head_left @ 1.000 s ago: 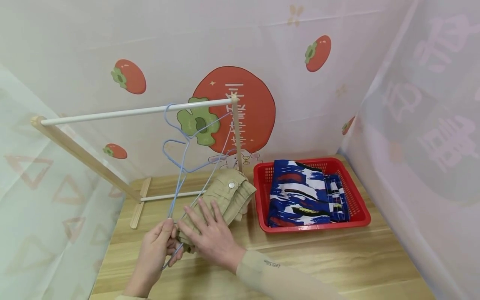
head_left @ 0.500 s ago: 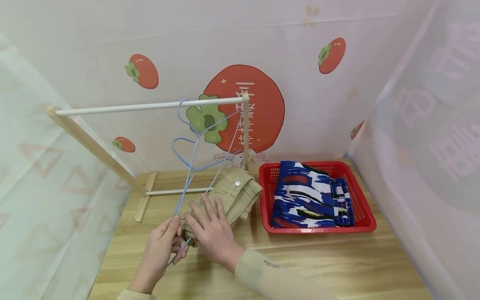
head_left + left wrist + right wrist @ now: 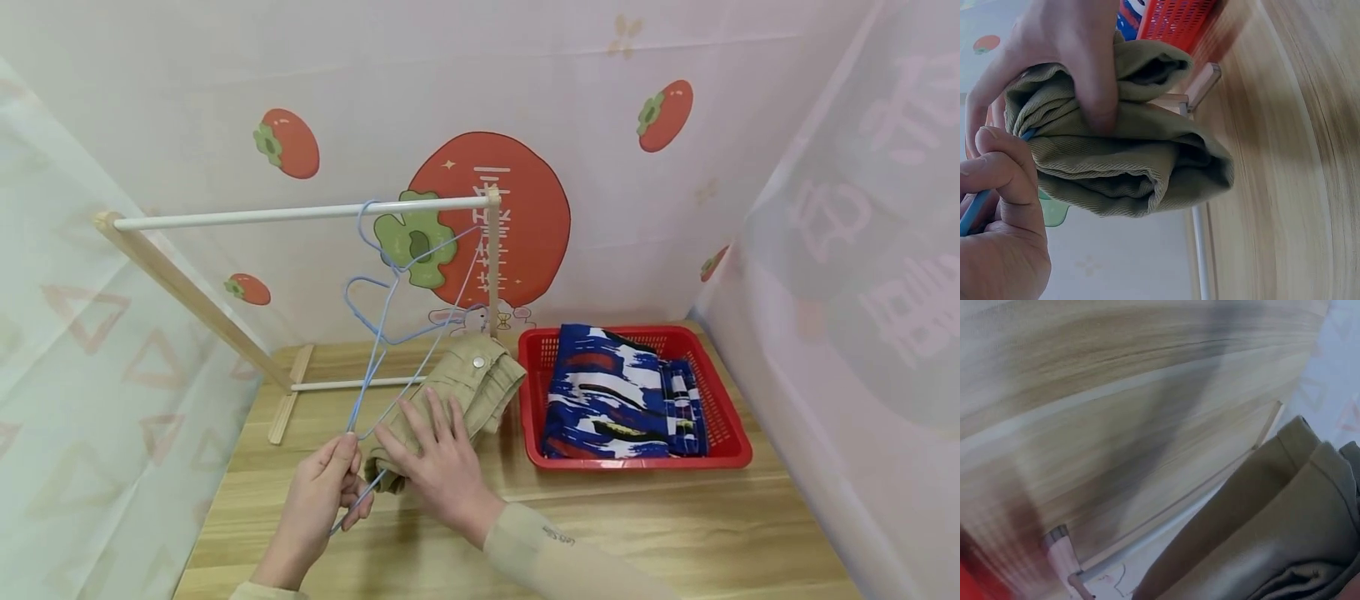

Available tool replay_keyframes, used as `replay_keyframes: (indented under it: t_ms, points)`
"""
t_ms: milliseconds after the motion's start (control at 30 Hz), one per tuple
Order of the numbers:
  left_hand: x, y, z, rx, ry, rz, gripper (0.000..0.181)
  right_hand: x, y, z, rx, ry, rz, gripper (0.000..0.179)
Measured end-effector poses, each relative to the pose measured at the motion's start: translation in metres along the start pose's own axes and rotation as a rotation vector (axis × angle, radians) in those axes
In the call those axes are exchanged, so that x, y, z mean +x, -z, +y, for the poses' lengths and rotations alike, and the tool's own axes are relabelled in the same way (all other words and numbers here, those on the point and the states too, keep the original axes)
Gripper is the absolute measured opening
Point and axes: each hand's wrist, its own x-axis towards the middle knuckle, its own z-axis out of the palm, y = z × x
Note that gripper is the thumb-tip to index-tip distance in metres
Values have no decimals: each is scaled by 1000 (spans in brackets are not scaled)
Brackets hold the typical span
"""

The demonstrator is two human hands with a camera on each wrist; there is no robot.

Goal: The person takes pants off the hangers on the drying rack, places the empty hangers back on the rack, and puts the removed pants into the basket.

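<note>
My left hand pinches a blue wire hanger near one end. The hanger's lower bar runs into a folded pair of khaki trousers, with a round button at the waistband. My right hand grips the trousers. Its spread fingers lie on top in the head view, and its thumb presses the cloth from the other side in the left wrist view. A second blue hanger hangs behind from the rack's white rod. In the right wrist view the trousers fill the lower right corner.
A clothes rack with a white top rod and wooden posts stands at the back left. To the right a red plastic basket holds folded blue, white and red patterned cloth. All stand on a wooden table.
My right hand and the trousers have shifted slightly to the right, away from my left hand. The left hand keeps its pinch on the hanger. The head view has also swung a little.
</note>
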Motion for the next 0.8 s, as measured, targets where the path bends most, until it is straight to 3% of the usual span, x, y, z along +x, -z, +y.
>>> replay_keyframes:
  t_ms: [200, 367, 600, 800]
  points:
    - [0, 2, 1, 14, 3, 2, 47, -10, 0, 4, 23, -37, -13, 93]
    - [-1, 3, 0, 19, 1, 2, 53, -16, 2, 9, 45, -55, -37, 89]
    - [-2, 3, 1, 6, -2, 3, 53, -23, 5, 15, 103, -83, -120, 113]
    - [-2, 4, 1, 18, -1, 5, 53, -27, 6, 18, 110, -94, -116, 118]
